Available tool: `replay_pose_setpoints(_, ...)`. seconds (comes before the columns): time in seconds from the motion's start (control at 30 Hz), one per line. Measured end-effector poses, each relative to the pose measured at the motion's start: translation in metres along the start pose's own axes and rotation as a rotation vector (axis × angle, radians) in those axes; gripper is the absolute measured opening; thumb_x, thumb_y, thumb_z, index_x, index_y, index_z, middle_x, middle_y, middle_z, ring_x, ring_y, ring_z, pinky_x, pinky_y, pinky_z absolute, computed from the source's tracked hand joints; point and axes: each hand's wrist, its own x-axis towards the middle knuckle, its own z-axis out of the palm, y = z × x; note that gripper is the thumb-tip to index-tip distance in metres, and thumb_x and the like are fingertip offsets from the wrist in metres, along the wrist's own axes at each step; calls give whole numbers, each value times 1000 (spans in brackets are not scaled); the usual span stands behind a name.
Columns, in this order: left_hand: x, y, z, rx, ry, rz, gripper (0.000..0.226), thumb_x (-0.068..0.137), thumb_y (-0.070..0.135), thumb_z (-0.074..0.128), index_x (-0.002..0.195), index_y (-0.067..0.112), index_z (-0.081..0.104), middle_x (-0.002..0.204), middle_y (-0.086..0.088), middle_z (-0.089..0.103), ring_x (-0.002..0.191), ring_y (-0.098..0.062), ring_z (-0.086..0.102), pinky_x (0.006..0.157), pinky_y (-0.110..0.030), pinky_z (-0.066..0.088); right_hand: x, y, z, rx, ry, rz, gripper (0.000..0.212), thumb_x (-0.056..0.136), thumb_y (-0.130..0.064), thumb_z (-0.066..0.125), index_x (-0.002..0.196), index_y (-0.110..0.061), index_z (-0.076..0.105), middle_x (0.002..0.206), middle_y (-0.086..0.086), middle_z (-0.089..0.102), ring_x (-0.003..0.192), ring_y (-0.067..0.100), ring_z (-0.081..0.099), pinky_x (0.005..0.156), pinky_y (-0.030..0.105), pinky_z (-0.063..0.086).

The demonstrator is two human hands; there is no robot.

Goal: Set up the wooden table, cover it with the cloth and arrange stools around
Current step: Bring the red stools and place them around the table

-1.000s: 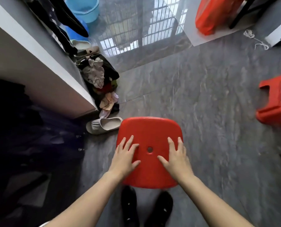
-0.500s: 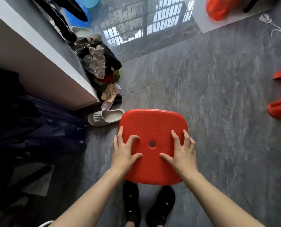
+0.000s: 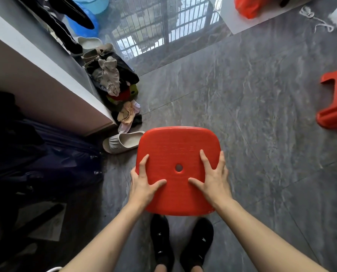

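Observation:
A red plastic stool [image 3: 178, 146] with a small round hole in its seat stands on the grey tiled floor right in front of my feet. My left hand [image 3: 144, 183] grips the seat's left edge, thumb on top and fingers curled over the rim. My right hand [image 3: 212, 177] holds the right side the same way, fingers spread toward the rim. A second red stool [image 3: 336, 103] lies tipped on its side at the right edge. No wooden table or cloth is in view.
A white ledge [image 3: 46, 79] runs along the left. A pile of clothes [image 3: 114, 83] and a beige slipper [image 3: 122, 142] lie beside it. Dark bags [image 3: 42, 158] fill the lower left. A red bag [image 3: 250, 6] and white cord [image 3: 316, 20] lie far right.
Both hands slid outward from the seat's middle to its side edges. The stool has come a little closer and the view has tilted down slightly.

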Motion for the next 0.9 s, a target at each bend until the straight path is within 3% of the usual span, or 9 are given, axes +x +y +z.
replay_pose_setpoints(0.13,0,3,-3,22,-10,-4,96,71,42,82,141,56,18,135,-5,30,117,-28,51,97,-41,42,-1,1,-3,7,0,-1,99,79,-55,72,148,-56,2,159,9,-20,135,40,24,100,52,43)
replay_pose_setpoints(0.4,-7,24,-7,138,-82,90,91,72,36,82,141,54,27,140,-5,29,121,-28,51,105,-41,41,-22,25,-18,138,-10,45,97,77,-47,77,151,-50,15,161,7,-13,140,38,25,112,45,32)
replay_pose_setpoints(0.57,-23,72,-24,252,-176,246,78,71,37,80,131,59,36,131,1,34,120,-21,51,104,-37,44,-54,31,-55,287,10,147,95,75,-46,79,151,-44,22,162,12,-9,146,36,21,115,42,26)
replay_pose_setpoints(0.7,-71,127,-43,318,-214,372,81,62,41,80,130,60,39,136,1,33,124,-18,48,104,-34,44,-111,32,-104,425,96,201,95,74,-44,81,151,-42,26,162,12,-10,149,29,14,119,41,24)
replay_pose_setpoints(0.9,-177,221,-55,456,-249,580,99,50,64,76,138,60,30,154,-3,10,138,-24,30,107,-41,41,-222,39,-197,537,279,296,91,74,-39,82,150,-38,31,162,14,-6,149,26,14,117,30,17)
